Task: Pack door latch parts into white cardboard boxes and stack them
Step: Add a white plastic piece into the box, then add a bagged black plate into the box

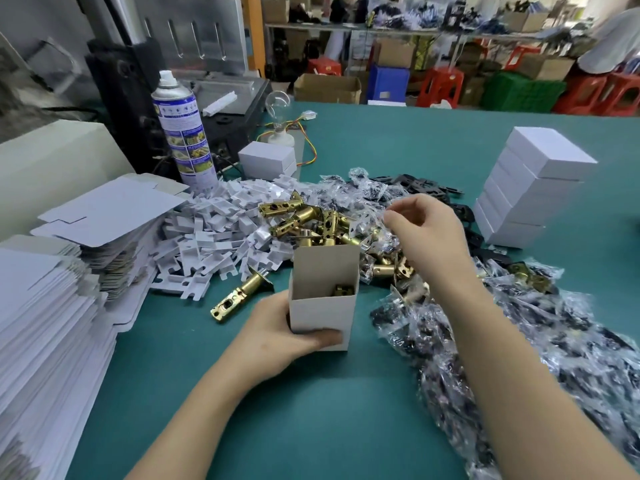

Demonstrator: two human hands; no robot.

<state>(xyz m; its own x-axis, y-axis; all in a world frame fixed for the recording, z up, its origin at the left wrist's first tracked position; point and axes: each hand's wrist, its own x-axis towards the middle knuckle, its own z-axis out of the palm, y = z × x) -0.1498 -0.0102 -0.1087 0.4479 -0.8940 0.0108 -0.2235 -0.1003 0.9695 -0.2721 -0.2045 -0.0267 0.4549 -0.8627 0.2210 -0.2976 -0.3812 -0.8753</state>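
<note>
Your left hand (277, 336) grips open white box (322, 306), upright at bench (311, 410) centre; brass latch part (344, 290) inside. Your right hand (427, 230), fingers curled, over clear bags (367, 192) behind box; whether it pinches one, cannot tell. Stack of closed boxes (530, 192) near right edge.

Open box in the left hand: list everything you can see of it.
The open box is a small white cardboard carton, duller grey-beige inside. It stands upright and seems to rest on the teal table, with its top open and the rear flap raised straight up. A brass latch part shows inside, toward the right wall. The left hand grips its lower part from the left, fingers curled across the front near the bottom edge.
</note>
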